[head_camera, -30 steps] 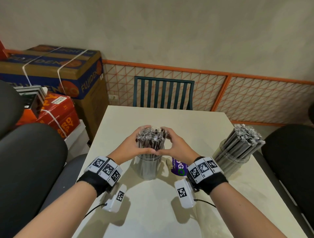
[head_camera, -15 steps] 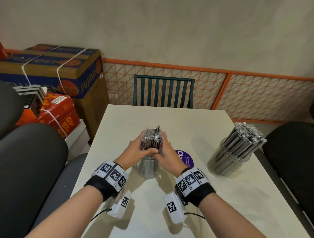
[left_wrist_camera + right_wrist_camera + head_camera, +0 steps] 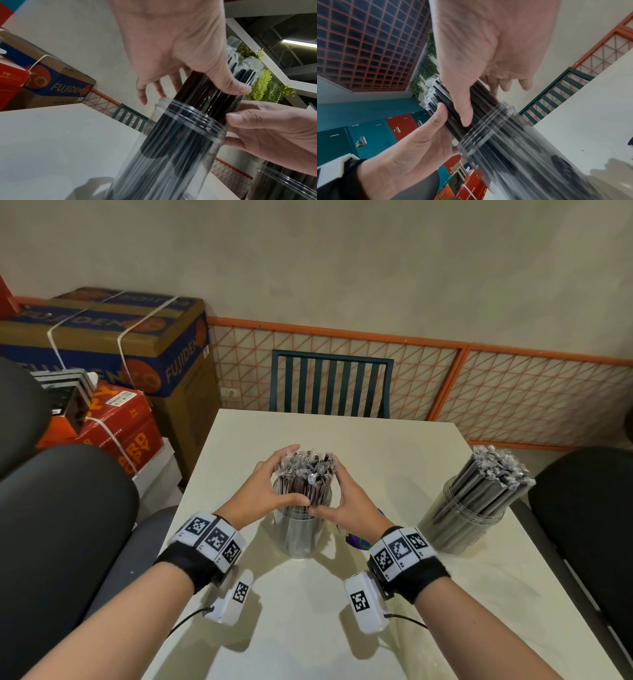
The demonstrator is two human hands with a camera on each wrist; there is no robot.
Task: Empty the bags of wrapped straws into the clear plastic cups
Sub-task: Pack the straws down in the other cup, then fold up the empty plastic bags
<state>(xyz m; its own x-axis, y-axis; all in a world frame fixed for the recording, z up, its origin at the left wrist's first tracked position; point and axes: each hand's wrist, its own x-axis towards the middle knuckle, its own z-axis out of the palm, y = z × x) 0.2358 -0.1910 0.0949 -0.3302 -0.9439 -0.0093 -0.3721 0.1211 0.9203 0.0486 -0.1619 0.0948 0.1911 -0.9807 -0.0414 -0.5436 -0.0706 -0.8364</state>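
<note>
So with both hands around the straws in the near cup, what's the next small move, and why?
Probably let go and let the straws settle: they already stand deep in the near cup, gathered by the left hand and right hand, and the far cup is already full.

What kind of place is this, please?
Probably a back room of a cafe or shop: stacked cartons, metal lockers, and a table where cups are filled with wrapped straws.
</note>
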